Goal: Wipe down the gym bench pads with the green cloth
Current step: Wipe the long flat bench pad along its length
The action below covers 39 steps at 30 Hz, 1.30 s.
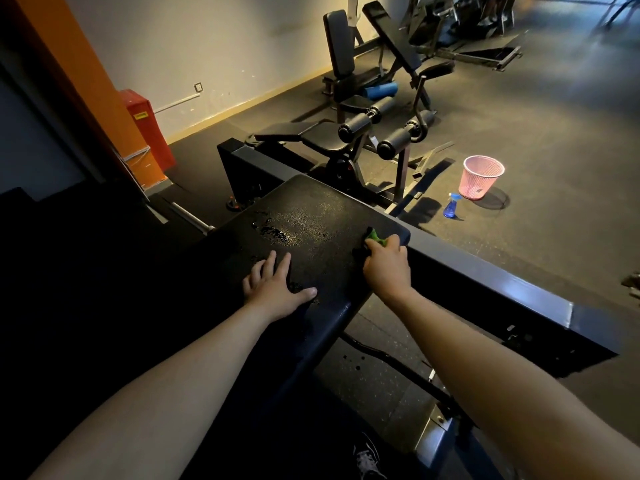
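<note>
A black bench pad (322, 209) stretches away from me, its middle speckled with wet droplets. My left hand (273, 289) lies flat on the near part of the pad, fingers spread, holding nothing. My right hand (386, 266) is closed around the green cloth (375, 237) at the pad's right edge, close to the far right corner. Only a small bunch of cloth shows past my fingers.
A dark metal frame beam (502, 278) runs along the pad's right side. On the floor beyond stand a blue spray bottle (451, 206) and a pink mesh basket (479, 176). More black benches (325, 136) stand further back, and an orange pillar (104, 98) at the left.
</note>
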### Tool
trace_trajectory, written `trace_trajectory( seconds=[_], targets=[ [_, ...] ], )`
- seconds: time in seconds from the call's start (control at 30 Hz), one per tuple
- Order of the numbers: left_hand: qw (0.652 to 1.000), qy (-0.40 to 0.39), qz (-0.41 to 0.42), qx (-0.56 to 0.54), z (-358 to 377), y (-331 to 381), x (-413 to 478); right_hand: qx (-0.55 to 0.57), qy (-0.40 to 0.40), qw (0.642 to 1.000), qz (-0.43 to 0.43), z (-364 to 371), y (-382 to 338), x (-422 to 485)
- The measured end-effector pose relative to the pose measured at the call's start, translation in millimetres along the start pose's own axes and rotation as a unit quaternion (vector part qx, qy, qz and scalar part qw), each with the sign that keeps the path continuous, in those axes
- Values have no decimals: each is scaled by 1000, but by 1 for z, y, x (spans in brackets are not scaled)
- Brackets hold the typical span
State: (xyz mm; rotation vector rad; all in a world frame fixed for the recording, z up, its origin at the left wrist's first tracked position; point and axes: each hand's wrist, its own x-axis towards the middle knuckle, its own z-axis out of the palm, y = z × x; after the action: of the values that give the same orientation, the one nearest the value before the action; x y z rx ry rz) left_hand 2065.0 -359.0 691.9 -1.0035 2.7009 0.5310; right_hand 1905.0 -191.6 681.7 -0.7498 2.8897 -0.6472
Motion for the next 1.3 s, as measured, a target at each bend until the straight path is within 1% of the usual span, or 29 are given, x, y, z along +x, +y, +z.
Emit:
trace_trajectory(
  seconds=[0.03, 0.1, 0.17, 0.23, 0.27, 0.3, 0.33, 0.4, 0.47, 0.53, 0.6, 0.63, 0.7, 0.77, 0.83, 0.93, 1.0, 1.03, 1.1, 1.17, 1.23, 1.27, 1.3],
  targets=[
    [1000, -3, -4, 2, 0, 1, 1, 8, -8, 1000, 3, 4, -11, -5],
    [1000, -6, -11, -2, 0, 4, 2, 6, -19, 999, -40, 13, -34, -17],
    [1000, -8, -17, -15, 0, 7, 3, 14, -37, 990, -135, 23, -50, -27],
    [1000, -12, -15, -22, 1, 6, 3, 1, -64, 969, -237, 26, -53, -28],
    [1000, -12, -13, -20, 0, 6, 3, -15, -71, 960, -271, 23, -51, -24],
    [1000, -8, -10, -15, 0, 5, 2, -30, -70, 955, -286, 20, -47, -17],
    [1000, -3, -7, -9, 0, 3, 0, -44, -61, 955, -287, 17, -43, -8],
    [1000, 6, -3, -5, 0, 2, -2, -62, -37, 964, -258, 11, -33, 12],
    [999, 33, 1, -12, -1, 2, -2, -47, -24, 979, -199, 7, -26, 35],
    [995, 89, -3, -34, -2, -3, -1, -6, -8, 992, -127, 6, -23, 51],
    [990, 127, -40, -40, -4, -9, 2, 26, -2, 997, -78, 10, -29, 62],
    [990, 123, -59, -33, -5, -12, 5, 31, 0, 997, -73, 12, -35, 62],
    [992, 89, -90, -19, -5, -14, 10, 32, -10, 994, -107, 19, -52, 56],
    [992, 59, -111, -15, -9, -10, 17, 23, -47, 980, -191, 27, -77, 45],
    [991, 40, -123, -16, -13, -7, 21, -5, -82, 957, -278, 34, -99, 34],
    [991, 34, -131, -25, -13, -9, 20, -21, -117, 928, -353, 36, -102, 42],
    [990, 49, -132, -28, -9, -10, 18, -41, -99, 918, -383, 33, -85, 58],
    [989, 56, -134, -30, -7, -9, 18, -44, -74, 921, -380, 31, -74, 68],
    [988, 65, -137, -33, -4, -7, 18, -35, -28, 943, -330, 22, -52, 89],
    [988, 69, -138, -32, -3, -7, 18, -19, -34, 967, -251, 10, -36, 106],
    [988, 71, -137, -31, -2, -8, 18, -86, -34, 969, -229, 4, -30, 110],
    [988, 69, -136, -31, -1, -8, 18, -99, -35, 969, -223, 6, -29, 108],
    [988, 68, -134, -31, -2, -6, 19, -88, -44, 974, -204, 8, -31, 104]
  ],
)
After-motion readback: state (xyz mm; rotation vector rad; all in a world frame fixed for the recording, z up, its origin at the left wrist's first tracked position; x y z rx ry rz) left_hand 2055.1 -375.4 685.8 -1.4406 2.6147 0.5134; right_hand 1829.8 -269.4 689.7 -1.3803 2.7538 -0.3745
